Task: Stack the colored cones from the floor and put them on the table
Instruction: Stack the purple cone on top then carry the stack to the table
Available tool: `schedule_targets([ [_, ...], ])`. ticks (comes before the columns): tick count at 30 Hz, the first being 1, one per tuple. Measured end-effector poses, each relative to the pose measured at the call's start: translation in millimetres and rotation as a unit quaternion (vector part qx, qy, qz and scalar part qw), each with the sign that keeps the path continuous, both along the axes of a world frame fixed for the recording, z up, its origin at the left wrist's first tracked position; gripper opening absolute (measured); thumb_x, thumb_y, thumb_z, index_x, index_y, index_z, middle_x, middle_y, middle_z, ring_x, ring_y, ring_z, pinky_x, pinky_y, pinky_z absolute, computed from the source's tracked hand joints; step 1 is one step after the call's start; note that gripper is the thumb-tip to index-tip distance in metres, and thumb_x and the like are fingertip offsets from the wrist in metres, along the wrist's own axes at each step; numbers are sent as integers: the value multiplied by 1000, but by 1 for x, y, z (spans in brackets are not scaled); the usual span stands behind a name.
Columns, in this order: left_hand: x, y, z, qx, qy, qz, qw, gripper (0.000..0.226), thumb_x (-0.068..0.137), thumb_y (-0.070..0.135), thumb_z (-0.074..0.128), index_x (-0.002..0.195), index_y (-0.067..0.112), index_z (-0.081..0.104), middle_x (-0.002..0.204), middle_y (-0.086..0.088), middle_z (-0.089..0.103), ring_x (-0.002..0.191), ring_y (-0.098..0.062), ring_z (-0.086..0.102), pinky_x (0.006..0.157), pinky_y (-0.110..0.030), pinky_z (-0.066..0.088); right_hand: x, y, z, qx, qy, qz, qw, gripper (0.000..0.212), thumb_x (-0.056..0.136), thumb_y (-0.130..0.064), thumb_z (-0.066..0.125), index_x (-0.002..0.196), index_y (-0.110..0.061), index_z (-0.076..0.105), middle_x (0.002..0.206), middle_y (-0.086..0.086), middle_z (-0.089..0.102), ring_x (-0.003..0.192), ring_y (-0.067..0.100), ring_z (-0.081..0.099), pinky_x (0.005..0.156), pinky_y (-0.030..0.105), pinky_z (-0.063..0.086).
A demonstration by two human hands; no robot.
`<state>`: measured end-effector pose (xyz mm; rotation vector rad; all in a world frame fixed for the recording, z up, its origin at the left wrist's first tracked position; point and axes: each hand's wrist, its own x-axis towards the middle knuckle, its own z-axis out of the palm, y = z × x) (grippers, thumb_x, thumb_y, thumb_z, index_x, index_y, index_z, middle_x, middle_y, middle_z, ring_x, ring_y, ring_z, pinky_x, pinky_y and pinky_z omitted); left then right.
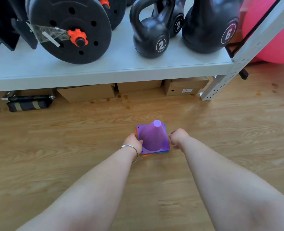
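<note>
A stack of cones (152, 139) stands on the wooden floor, a purple cone on top and blue and orange base edges showing under it. My left hand (133, 141), with a silver bracelet on the wrist, grips the stack's left base edge. My right hand (178, 136) is curled at the right base edge, touching it; its fingertips are hidden, so its grip is unclear. The grey table (104, 70) runs across the view just beyond the stack.
The table carries black weight plates (71, 30) and kettlebells (152, 35). Cardboard boxes (88, 93) and a dark bag (29, 103) lie under it. A white perforated table leg (216, 85) stands at the right, a pink exercise ball (274, 39) behind it.
</note>
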<state>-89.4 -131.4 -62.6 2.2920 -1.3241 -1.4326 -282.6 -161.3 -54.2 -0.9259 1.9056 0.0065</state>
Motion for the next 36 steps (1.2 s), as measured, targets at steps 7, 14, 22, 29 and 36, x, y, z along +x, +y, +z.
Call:
schedule_targets([
  [7, 4, -3, -15, 24, 31, 97, 994, 51, 93, 22, 54, 141, 8, 43, 142, -13, 52, 126, -32, 52, 102, -36, 40, 7, 18, -27, -61, -25, -94, 993, 40, 97, -25, 55, 128, -2, 61, 119, 19, 67, 106, 31, 63, 91, 35, 48],
  [14, 6, -1, -27, 18, 58, 148, 987, 37, 92, 18, 53, 127, 5, 55, 122, -16, 63, 109, -34, 60, 88, -33, 45, 28, 33, -47, -35, -60, -123, 990, 16, 99, -17, 46, 98, -7, 59, 97, 16, 56, 91, 27, 53, 97, 44, 49],
  [22, 21, 12, -34, 49, 66, 125, 989, 23, 91, 13, 51, 94, -4, 66, 88, -15, 60, 76, -30, 51, 71, -31, 40, 33, 45, -52, -19, -64, -158, 985, 16, 97, -17, 50, 94, -5, 60, 92, 18, 58, 85, 29, 55, 81, 40, 48],
  [29, 21, 22, -30, 43, 103, 140, 984, 29, 94, 11, 45, 111, 4, 66, 105, -15, 69, 89, -31, 61, 77, -30, 46, 38, 49, -46, -2, -69, -164, 984, 14, 97, -12, 47, 90, -4, 57, 92, 17, 58, 85, 28, 53, 79, 40, 50],
  [36, 30, 27, -25, 26, 150, 167, 974, 39, 95, 14, 45, 132, 12, 53, 126, -11, 65, 114, -30, 62, 103, -45, 48, 44, 53, -37, -82, -72, -203, 973, 24, 97, -23, 53, 110, -6, 64, 107, 15, 66, 93, 27, 60, 79, 30, 43],
])
